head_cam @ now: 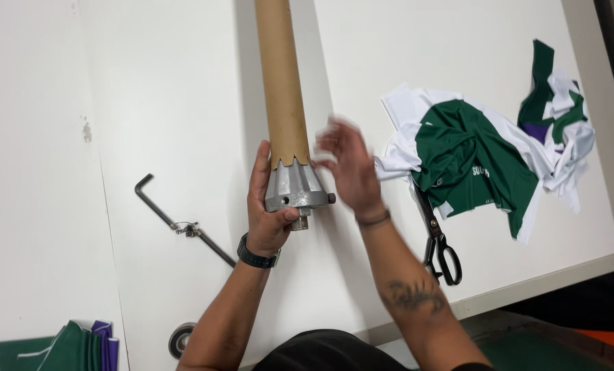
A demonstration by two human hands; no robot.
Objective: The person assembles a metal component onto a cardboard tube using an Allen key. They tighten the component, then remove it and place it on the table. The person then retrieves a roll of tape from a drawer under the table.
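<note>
My left hand (266, 206) grips a grey metal cone-shaped fitting (297, 187) stuck in the near end of a long brown cardboard tube (279, 75). The tube lies on the white table (149, 103) and runs away from me. The cardboard edge over the fitting is jagged. My right hand (348, 168) hovers just right of the fitting, fingers spread and blurred by motion, holding nothing. It is close to the fitting but I cannot tell if it touches.
Black scissors (436, 237) lie right of my right arm. A heap of green, white and purple fabric (485, 151) sits beyond them. A large black hex key (176, 220) lies to the left. Folded green and purple cloth (60, 347) and a metal bearing (180, 339) sit near the front edge.
</note>
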